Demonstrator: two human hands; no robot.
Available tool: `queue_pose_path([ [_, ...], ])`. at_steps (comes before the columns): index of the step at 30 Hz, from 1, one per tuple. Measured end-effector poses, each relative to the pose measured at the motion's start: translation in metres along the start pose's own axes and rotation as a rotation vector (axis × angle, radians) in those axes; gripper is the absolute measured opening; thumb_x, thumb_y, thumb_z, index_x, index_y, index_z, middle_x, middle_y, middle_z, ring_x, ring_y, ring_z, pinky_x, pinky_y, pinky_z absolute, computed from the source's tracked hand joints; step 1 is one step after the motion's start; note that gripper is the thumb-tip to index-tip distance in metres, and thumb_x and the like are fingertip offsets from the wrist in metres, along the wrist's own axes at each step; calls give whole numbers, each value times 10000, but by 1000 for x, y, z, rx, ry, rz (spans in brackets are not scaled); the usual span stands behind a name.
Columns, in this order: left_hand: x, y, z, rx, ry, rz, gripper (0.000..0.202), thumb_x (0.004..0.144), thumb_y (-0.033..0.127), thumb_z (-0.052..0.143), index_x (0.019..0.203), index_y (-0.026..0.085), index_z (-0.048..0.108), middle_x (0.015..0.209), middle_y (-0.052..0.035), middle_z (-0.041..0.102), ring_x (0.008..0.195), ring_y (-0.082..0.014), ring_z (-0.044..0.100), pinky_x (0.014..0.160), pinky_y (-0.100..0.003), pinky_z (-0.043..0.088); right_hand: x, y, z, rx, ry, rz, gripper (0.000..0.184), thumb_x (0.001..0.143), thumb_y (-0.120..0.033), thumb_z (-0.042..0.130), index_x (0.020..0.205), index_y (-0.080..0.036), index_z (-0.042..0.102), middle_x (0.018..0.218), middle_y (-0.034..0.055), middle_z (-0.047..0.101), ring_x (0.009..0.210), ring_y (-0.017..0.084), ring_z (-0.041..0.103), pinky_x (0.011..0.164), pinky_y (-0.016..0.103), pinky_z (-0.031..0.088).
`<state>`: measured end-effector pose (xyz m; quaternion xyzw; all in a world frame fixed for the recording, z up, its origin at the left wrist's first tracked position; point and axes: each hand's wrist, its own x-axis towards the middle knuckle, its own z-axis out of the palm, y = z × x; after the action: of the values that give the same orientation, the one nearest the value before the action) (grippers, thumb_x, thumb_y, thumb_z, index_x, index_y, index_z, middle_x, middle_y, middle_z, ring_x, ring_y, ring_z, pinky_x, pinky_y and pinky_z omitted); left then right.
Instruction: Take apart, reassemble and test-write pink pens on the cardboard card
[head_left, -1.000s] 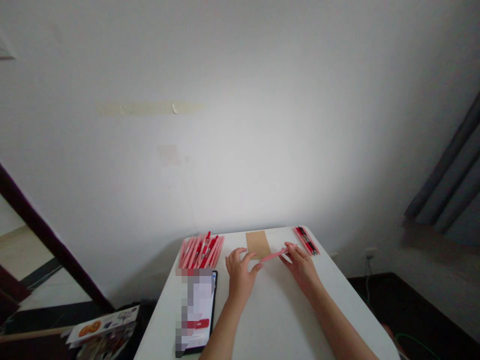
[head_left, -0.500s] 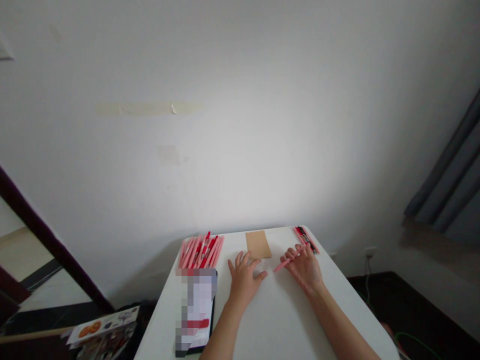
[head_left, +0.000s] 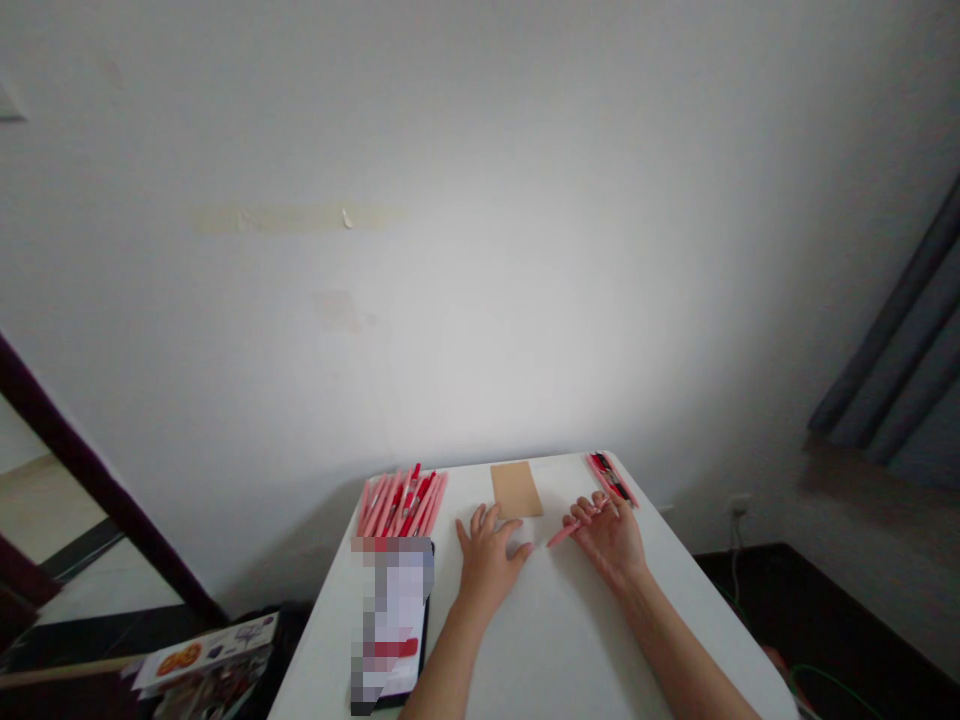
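Note:
My right hand (head_left: 606, 535) is turned palm up with its fingers curled around a pink pen (head_left: 564, 533), whose end sticks out toward the left. Flat on the white table, fingers spread, rests my left hand (head_left: 489, 548), holding nothing. Just beyond the left hand lies a brown card (head_left: 516, 489). A pile of pink and red pens (head_left: 403, 503) is at the far left of the table. Several more pens, pink, red and black, lie together (head_left: 611, 478) at the far right corner, partly behind my right hand.
A phone (head_left: 394, 620), its screen blurred out, lies left of my left forearm. The white table (head_left: 555, 640) stands against a wall (head_left: 480, 250). A box with printed pictures (head_left: 206, 655) is low on the left, and a grey curtain (head_left: 900, 350) hangs on the right.
The fingers of my right hand have shifted slightly around the pink pen, and its end has tilted a little. My left hand has hardly moved.

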<state>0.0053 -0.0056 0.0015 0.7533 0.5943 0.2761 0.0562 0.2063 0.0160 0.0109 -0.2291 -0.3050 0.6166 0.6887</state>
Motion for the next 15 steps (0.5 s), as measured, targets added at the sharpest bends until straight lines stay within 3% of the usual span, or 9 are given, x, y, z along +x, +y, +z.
queue_pose_path([
  [4, 0, 1, -2, -10, -14, -5, 326, 787, 370, 620, 1111, 339, 652, 1372, -73, 511, 1343, -331, 344, 1084, -705, 133, -1, -1, 1, -24, -10, -15, 402, 787, -581, 474, 582, -236, 449, 568, -47, 349, 531, 136, 355, 639, 371, 405],
  [10, 0, 0, -1, -4, -27, -2, 328, 793, 367, 607, 1119, 344, 644, 1389, -64, 504, 1351, -336, 328, 1083, -711, 109, 1, 0, 2, -33, -15, -19, 355, 777, -515, 494, 577, -232, 418, 559, -58, 326, 507, 121, 318, 616, 359, 398],
  [15, 0, -1, 1, 3, -30, 0, 341, 796, 378, 604, 1134, 350, 630, 1388, -50, 510, 1357, -334, 330, 1091, -705, 107, -1, 0, 3, 89, 16, 43, 343, 781, -502, 510, 594, -229, 424, 573, -61, 338, 514, 114, 333, 618, 343, 399],
])
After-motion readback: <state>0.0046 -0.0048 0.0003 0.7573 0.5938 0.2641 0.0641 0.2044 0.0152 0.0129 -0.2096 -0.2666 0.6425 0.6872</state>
